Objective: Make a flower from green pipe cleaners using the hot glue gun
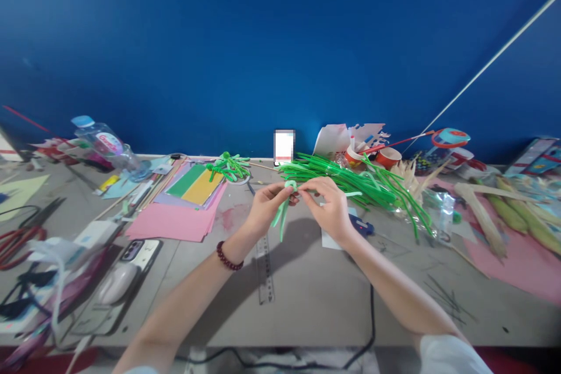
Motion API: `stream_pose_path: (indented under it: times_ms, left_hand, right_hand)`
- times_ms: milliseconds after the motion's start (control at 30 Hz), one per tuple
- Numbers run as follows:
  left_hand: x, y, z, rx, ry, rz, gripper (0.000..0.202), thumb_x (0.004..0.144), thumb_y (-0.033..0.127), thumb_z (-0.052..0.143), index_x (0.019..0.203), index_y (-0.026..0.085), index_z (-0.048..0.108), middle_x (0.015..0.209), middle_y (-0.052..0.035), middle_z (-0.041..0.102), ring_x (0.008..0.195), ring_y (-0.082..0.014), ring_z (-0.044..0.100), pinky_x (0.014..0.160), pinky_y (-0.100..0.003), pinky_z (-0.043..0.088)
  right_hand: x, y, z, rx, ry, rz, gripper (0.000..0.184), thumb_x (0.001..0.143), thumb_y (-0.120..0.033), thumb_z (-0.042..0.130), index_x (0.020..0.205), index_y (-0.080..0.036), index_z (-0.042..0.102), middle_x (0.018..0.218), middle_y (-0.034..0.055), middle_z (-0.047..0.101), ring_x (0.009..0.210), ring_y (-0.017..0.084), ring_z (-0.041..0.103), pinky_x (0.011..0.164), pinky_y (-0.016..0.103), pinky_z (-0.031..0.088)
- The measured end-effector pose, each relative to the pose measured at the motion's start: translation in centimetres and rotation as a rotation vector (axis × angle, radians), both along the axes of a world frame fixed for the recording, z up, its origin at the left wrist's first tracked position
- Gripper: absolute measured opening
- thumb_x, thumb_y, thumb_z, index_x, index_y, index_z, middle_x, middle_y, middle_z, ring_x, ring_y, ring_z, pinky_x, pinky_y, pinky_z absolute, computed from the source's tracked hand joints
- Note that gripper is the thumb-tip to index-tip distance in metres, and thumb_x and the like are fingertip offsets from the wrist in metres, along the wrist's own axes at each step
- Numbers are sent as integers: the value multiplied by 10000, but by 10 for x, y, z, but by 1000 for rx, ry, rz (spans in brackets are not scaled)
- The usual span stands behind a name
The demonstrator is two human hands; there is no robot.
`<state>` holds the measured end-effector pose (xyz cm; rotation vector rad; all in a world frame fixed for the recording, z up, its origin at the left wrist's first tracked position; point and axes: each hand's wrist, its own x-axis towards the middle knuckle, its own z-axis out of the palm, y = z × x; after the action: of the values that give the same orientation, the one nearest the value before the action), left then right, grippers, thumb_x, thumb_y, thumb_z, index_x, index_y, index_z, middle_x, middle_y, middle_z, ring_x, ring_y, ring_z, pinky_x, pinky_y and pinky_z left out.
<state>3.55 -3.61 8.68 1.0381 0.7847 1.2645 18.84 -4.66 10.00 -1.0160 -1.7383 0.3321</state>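
My left hand (268, 204), a dark red bead bracelet on its wrist, is closed on a light green pipe cleaner (281, 217). The pipe cleaner is curled into a small loop at the fingertips, and its loose ends hang below. Close on its right, my right hand (331, 205) pinches at the same piece. A pale green end sticks out behind the right hand's knuckles. Both hands are raised above the table. Just beyond them lies a pile of bright green pipe cleaners (346, 178), and left of that a bunch of twisted green pipe cleaners (230, 166).
A clear ruler (264, 274) lies below my hands, and a blue glue gun (362, 225) sits by my right wrist. Pink paper (175, 223), a phone (142, 251) and a plastic bottle (105, 141) are on the left. Corn husks (482, 216) lie to the right. A blue wall (272, 47) rises behind.
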Motion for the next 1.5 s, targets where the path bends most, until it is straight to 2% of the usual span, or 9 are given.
stream_pose_path:
  times_ms: [167, 467, 600, 733, 900, 1100, 1333, 1500]
  left_hand:
    - [-1, 2, 0, 133, 42, 98, 272, 622, 382, 777, 800, 184, 724, 744, -44, 707, 652, -152, 635, 677, -309, 538]
    - [-4, 3, -9, 342, 134, 165, 242, 682, 312, 746, 876, 171, 711, 887, -76, 714, 823, -182, 657, 763, -304, 535]
    - [-4, 1, -10, 442, 194, 208, 228, 700, 283, 735, 894, 167, 710, 886, -80, 707, 821, -177, 654, 768, -296, 537]
    - [-4, 1, -12, 472, 209, 253, 206, 699, 262, 735, 882, 171, 712, 883, -79, 706, 824, -178, 654, 765, -294, 537]
    - [-2, 0, -11, 388, 143, 240, 205, 661, 260, 762, 837, 165, 718, 883, -83, 715, 817, -185, 662, 763, -301, 538]
    - [4, -5, -6, 188, 25, 198, 239, 611, 306, 792, 773, 150, 712, 736, -51, 719, 657, -161, 662, 652, -290, 555]
    - [6, -7, -4, 63, -26, 114, 223, 653, 340, 762, 751, 146, 711, 693, -40, 707, 587, -135, 641, 633, -277, 529]
    - [5, -6, -2, -58, -72, 51, 277, 648, 396, 754, 729, 135, 706, 626, -26, 669, 544, -105, 599, 599, -242, 493]
  right_hand:
    - [0, 2, 1, -129, 100, 81, 59, 815, -247, 587, 837, -220, 635, 867, 37, 652, 814, 183, 614, 715, 321, 496]
    - [1, 4, -3, -143, 101, 115, 69, 796, -241, 611, 859, -220, 630, 866, 28, 641, 806, 164, 603, 699, 299, 472]
    - [1, 4, -2, -142, 111, 134, 41, 789, -228, 622, 827, -217, 632, 851, 26, 631, 800, 161, 598, 656, 279, 452]
    - [1, 3, -2, -210, 125, 136, 43, 790, -228, 617, 823, -214, 641, 857, 33, 637, 799, 168, 599, 645, 280, 450]
    - [1, 3, -3, -196, 152, 157, 47, 793, -209, 613, 822, -220, 647, 858, 28, 636, 804, 164, 597, 706, 299, 468]
    - [-1, 3, -3, -101, 188, 162, 33, 793, -204, 630, 788, -218, 659, 815, 27, 629, 789, 159, 601, 699, 296, 484]
    - [-2, 1, -6, -20, 162, 94, 62, 796, -198, 634, 803, -220, 691, 807, 34, 623, 776, 164, 604, 658, 300, 503]
    - [-2, -1, -2, 13, 105, 89, 122, 824, -170, 580, 862, -229, 680, 845, 44, 645, 812, 174, 607, 705, 331, 509]
